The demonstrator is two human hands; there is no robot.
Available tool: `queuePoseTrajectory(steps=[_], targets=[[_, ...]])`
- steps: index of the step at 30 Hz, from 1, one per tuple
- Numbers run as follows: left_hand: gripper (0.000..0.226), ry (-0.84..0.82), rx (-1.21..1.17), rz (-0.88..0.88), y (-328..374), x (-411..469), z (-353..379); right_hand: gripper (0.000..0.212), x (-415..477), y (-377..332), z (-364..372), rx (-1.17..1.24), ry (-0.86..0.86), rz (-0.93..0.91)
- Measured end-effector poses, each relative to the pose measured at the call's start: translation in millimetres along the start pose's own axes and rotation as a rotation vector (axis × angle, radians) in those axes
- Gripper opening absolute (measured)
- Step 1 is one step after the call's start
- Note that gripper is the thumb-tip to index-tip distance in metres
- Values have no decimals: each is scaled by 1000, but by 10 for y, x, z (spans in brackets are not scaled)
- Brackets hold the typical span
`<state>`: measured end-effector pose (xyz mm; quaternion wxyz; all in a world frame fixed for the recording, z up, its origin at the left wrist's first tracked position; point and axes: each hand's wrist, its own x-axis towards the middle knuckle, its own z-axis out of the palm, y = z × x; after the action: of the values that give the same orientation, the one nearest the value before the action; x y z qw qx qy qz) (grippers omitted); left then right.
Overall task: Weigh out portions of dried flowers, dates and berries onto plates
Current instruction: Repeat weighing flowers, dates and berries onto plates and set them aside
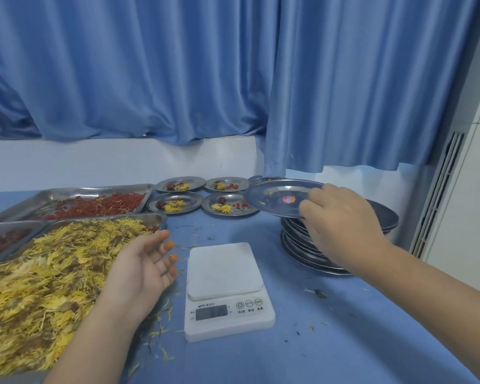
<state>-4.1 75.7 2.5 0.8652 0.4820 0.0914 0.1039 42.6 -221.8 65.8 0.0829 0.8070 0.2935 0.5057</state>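
Nearest on the blue desk (344,342) sits a white scale (227,295), its platform bare. Just left of it the left hand (139,273) hangs open, palm up and fingers spread, holding nothing, over the edge of a tray of yellow dried flowers (39,273). To the right, the right hand (341,220) pinches the rim of a steel plate (277,196), lifted and tilted above a stack of plates (302,245). Farther back lie a tray of dates (3,239) and a tray of red berries (100,205), then four filled plates (178,203) near the blue curtain (205,65).
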Motion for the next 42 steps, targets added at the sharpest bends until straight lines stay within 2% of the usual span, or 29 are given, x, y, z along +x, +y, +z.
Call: queuePoseTrajectory(steps=[3,10,21,31,34,39,42], targets=[[15,58,-45,56,12,10,-28,27,-62,-332,-13,111,83,-60],[13,118,-79,100,38,7,-79,28,-311,-864,235,313,65,-96],[17,92,-53,82,22,19,-63,25,-372,-973,387,354,69,-26],[20,84,-26,73,18,8,-49,26,-370,-1058,355,357,-78,-16],[20,82,-22,72,22,11,-45,18,-393,-1089,308,422,-149,13],[23,62,-8,68,18,14,-48,17,-402,-1102,209,503,-258,86],[26,61,3,65,15,4,-51,11,-436,-1045,176,632,-278,140]])
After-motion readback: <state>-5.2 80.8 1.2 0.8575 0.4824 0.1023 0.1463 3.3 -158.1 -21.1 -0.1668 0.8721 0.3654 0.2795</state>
